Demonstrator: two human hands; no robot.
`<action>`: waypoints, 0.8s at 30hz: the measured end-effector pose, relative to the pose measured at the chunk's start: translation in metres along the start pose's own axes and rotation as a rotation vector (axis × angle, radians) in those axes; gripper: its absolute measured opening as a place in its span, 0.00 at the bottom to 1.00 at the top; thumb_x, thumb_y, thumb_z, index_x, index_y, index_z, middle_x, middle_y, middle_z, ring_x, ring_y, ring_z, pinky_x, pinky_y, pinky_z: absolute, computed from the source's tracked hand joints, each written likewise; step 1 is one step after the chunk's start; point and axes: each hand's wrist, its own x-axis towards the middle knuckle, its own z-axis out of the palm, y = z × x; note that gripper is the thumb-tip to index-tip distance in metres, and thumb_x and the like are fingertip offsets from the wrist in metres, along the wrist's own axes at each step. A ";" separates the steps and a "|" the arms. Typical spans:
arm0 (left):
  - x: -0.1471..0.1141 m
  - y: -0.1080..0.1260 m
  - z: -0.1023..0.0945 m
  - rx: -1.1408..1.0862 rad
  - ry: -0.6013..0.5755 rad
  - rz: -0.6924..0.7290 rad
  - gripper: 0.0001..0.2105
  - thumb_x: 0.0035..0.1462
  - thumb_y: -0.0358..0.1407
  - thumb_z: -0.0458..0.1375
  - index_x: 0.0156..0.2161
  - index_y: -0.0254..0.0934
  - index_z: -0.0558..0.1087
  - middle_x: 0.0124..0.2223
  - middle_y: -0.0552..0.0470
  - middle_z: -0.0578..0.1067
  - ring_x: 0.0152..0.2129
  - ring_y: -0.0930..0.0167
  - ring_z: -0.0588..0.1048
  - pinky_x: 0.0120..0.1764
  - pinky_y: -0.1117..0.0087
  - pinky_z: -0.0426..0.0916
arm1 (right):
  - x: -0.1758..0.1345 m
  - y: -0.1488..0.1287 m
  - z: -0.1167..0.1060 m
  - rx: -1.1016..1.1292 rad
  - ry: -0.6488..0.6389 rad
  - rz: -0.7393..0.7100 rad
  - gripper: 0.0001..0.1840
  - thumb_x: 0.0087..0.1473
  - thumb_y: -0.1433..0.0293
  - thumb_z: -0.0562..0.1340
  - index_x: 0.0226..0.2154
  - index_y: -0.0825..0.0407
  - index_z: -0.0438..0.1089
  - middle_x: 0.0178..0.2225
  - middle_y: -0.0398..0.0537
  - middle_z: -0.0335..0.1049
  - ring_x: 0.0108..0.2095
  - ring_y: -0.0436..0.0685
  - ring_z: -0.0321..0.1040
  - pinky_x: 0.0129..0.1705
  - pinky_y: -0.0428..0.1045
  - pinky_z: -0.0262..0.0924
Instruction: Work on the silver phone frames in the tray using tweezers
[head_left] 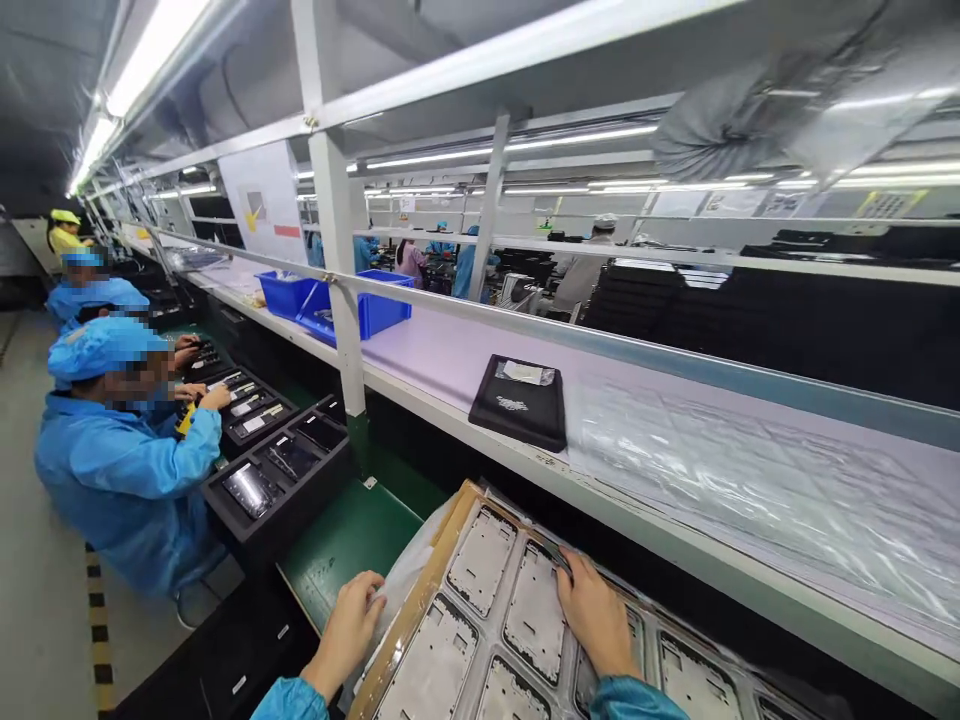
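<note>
An open cardboard box (424, 590) in front of me holds a clear plastic tray (491, 625) with rows of flat grey phone frames with black edges. My right hand (596, 612) reaches over the tray, its thumb and fingers closed on the upper right edge of one phone frame (534, 612). Beside the box's left edge is my left hand (349, 625), its fingers loosely bent and a little apart, with nothing visible between them. White plastic sheeting (409, 572) lies along that edge, close to the left fingertips. The right palm is turned from view.
A white shelf (442, 370) runs behind the box, bearing a black tray (521, 405), blue bins (384, 308) and clear plastic sheeting (750, 480). Left, black foam trays (281, 470) hold phone parts on the green bench (360, 545). A co-worker in blue (127, 450) sits there. A post (337, 250) rises nearby.
</note>
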 end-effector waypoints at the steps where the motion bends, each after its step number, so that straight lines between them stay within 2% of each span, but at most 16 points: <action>1: 0.000 0.002 -0.004 0.019 0.026 0.004 0.15 0.60 0.39 0.48 0.44 0.37 0.74 0.38 0.44 0.76 0.38 0.59 0.76 0.45 0.58 0.70 | 0.000 -0.001 -0.001 0.008 0.005 -0.001 0.23 0.69 0.74 0.47 0.58 0.57 0.70 0.57 0.54 0.72 0.44 0.62 0.78 0.44 0.52 0.71; 4: -0.003 0.013 -0.016 0.053 0.069 0.026 0.16 0.63 0.40 0.46 0.41 0.38 0.74 0.38 0.44 0.75 0.37 0.61 0.76 0.43 0.60 0.71 | 0.000 -0.001 -0.004 0.040 0.020 -0.017 0.22 0.68 0.75 0.48 0.56 0.56 0.71 0.56 0.55 0.73 0.44 0.61 0.78 0.43 0.51 0.70; 7: -0.011 0.035 -0.019 0.003 0.032 0.080 0.19 0.66 0.45 0.45 0.42 0.38 0.75 0.39 0.43 0.77 0.38 0.61 0.77 0.42 0.61 0.73 | -0.001 0.001 -0.003 0.083 0.029 -0.044 0.22 0.68 0.74 0.47 0.55 0.56 0.72 0.55 0.56 0.73 0.42 0.62 0.78 0.41 0.53 0.71; 9: -0.017 0.049 -0.011 -0.031 -0.034 0.131 0.20 0.66 0.47 0.46 0.47 0.38 0.75 0.47 0.41 0.77 0.46 0.59 0.77 0.48 0.60 0.73 | -0.001 0.002 0.001 0.118 0.030 -0.058 0.22 0.68 0.74 0.47 0.55 0.57 0.71 0.54 0.57 0.74 0.41 0.63 0.78 0.40 0.54 0.71; 11: -0.022 0.054 0.003 -0.002 -0.125 0.140 0.22 0.66 0.46 0.48 0.57 0.37 0.71 0.60 0.39 0.71 0.58 0.58 0.70 0.60 0.58 0.65 | -0.001 0.003 0.005 0.151 0.028 -0.068 0.22 0.68 0.74 0.47 0.55 0.56 0.71 0.53 0.58 0.74 0.40 0.63 0.78 0.39 0.55 0.70; 13: -0.023 0.047 0.020 0.074 -0.196 0.083 0.27 0.67 0.44 0.47 0.66 0.34 0.62 0.68 0.38 0.61 0.65 0.58 0.61 0.67 0.56 0.56 | 0.000 0.003 0.007 0.171 0.023 -0.070 0.21 0.68 0.74 0.48 0.54 0.55 0.72 0.53 0.57 0.74 0.40 0.63 0.78 0.38 0.54 0.70; 15: -0.021 0.033 0.033 0.138 -0.222 0.029 0.29 0.68 0.42 0.44 0.70 0.33 0.54 0.72 0.38 0.55 0.68 0.59 0.56 0.68 0.56 0.53 | 0.000 0.002 0.008 0.176 0.017 -0.072 0.20 0.68 0.75 0.49 0.54 0.55 0.72 0.54 0.56 0.74 0.41 0.62 0.78 0.37 0.52 0.69; 17: -0.013 0.020 0.042 0.165 -0.215 0.033 0.29 0.69 0.41 0.43 0.71 0.35 0.53 0.73 0.40 0.52 0.69 0.60 0.54 0.68 0.57 0.52 | 0.001 0.001 0.008 0.166 0.016 -0.071 0.20 0.67 0.76 0.49 0.54 0.55 0.71 0.54 0.55 0.74 0.41 0.61 0.78 0.37 0.51 0.69; 19: 0.001 0.017 0.047 0.144 -0.194 0.100 0.28 0.69 0.40 0.44 0.71 0.37 0.54 0.73 0.41 0.52 0.69 0.60 0.53 0.68 0.57 0.53 | 0.001 0.002 0.008 0.146 0.021 -0.064 0.21 0.66 0.76 0.50 0.55 0.55 0.71 0.54 0.55 0.74 0.42 0.62 0.78 0.38 0.51 0.70; 21: 0.020 0.031 0.049 0.080 -0.160 0.197 0.26 0.69 0.38 0.45 0.70 0.39 0.57 0.73 0.42 0.53 0.69 0.60 0.54 0.68 0.57 0.55 | 0.002 0.003 0.009 0.127 0.028 -0.063 0.22 0.64 0.77 0.50 0.54 0.54 0.72 0.54 0.55 0.75 0.44 0.62 0.78 0.40 0.51 0.71; 24: 0.052 0.074 0.055 0.016 -0.172 0.312 0.26 0.66 0.36 0.48 0.68 0.39 0.60 0.73 0.45 0.54 0.69 0.61 0.55 0.68 0.58 0.53 | 0.006 0.006 0.013 0.105 0.040 -0.092 0.24 0.63 0.75 0.47 0.51 0.52 0.74 0.51 0.54 0.77 0.44 0.64 0.78 0.40 0.53 0.72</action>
